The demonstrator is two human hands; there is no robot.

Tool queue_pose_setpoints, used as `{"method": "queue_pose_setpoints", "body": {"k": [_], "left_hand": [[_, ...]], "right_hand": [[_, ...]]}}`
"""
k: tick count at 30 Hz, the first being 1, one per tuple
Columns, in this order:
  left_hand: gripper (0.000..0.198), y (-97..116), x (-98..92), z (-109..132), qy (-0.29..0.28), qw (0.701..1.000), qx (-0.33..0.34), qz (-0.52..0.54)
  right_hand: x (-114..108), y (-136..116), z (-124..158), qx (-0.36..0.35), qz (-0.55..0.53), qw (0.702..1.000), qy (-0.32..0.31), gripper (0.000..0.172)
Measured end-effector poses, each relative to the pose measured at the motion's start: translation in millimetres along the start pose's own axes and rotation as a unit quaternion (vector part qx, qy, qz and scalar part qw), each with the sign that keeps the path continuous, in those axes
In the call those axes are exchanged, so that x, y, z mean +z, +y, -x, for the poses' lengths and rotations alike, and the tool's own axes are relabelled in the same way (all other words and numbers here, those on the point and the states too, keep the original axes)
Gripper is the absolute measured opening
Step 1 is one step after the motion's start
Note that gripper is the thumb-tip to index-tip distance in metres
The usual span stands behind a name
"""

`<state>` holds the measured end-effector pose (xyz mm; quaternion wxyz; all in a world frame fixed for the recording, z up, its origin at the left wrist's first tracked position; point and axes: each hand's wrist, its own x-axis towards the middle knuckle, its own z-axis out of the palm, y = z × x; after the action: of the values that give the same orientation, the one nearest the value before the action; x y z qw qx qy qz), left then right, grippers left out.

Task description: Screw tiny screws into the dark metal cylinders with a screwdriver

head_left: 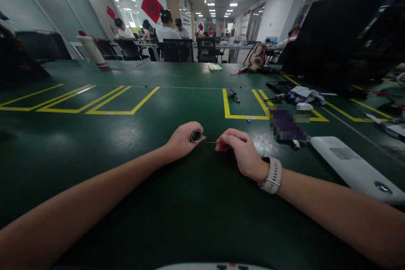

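My left hand rests on the dark green table, fingers curled around a small round metal part with a dark centre. My right hand, with a white watch on its wrist, is pinched closed on a thin dark tool whose tip points left at the metal part. Both hands sit close together at the middle of the table. What the tool's handle looks like is hidden inside my fingers.
A long white device lies to the right. Yellow tape outlines, a small screwdriver, gloves and a black case are farther back. People sit at desks beyond the table.
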<state>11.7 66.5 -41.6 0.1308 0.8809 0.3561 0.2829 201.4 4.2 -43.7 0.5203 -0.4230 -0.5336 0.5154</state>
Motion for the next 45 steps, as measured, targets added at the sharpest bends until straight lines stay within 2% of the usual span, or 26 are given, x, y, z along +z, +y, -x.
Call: {"method": "queue_pose_setpoints", "body": {"k": [4, 11, 16, 19, 23, 30, 36, 41, 45], "left_hand": [[0.016, -0.5, 0.2, -0.7, -0.017, 1.000, 0.007, 0.003], [0.016, -0.9, 2.3, -0.3, -0.013, 1.000, -0.008, 0.001], [0.016, -1.7, 1.1, -0.5, -0.002, 1.000, -0.026, 0.007], [0.013, -2.1, 0.2, -0.6, 0.009, 0.999, -0.035, 0.018], [0.011, -0.6, -0.2, -0.2, 0.013, 0.999, -0.029, 0.034], [0.013, 2.1, -1.7, 0.7, 0.004, 0.999, -0.022, 0.039], [0.018, 2.0, -1.4, 0.0, -0.005, 0.999, -0.008, 0.031], [0.016, 2.3, 0.0, -0.1, -0.012, 1.000, -0.003, 0.015], [0.011, 1.3, 0.6, 0.4, -0.009, 1.000, -0.011, -0.004]], "right_hand": [[-0.5, 0.9, 0.8, -0.011, 0.009, 1.000, -0.002, 0.018], [-0.1, -0.8, 1.8, -0.028, 0.004, 0.999, 0.017, 0.019], [-2.3, -1.2, 4.6, -0.086, -0.012, 0.996, 0.019, 0.020], [-1.5, -3.5, 7.9, -0.114, -0.024, 0.993, -0.027, 0.016], [1.4, -6.1, 9.5, -0.095, 0.003, 0.990, -0.101, 0.012], [1.2, -9.8, 8.4, -0.084, 0.041, 0.987, -0.134, 0.015], [1.3, -16.1, 8.7, -0.087, 0.102, 0.986, -0.104, 0.017], [1.6, -15.3, 11.7, -0.116, 0.131, 0.983, -0.055, 0.019], [2.7, -13.5, 12.9, -0.138, 0.152, 0.977, -0.048, 0.018]]}}
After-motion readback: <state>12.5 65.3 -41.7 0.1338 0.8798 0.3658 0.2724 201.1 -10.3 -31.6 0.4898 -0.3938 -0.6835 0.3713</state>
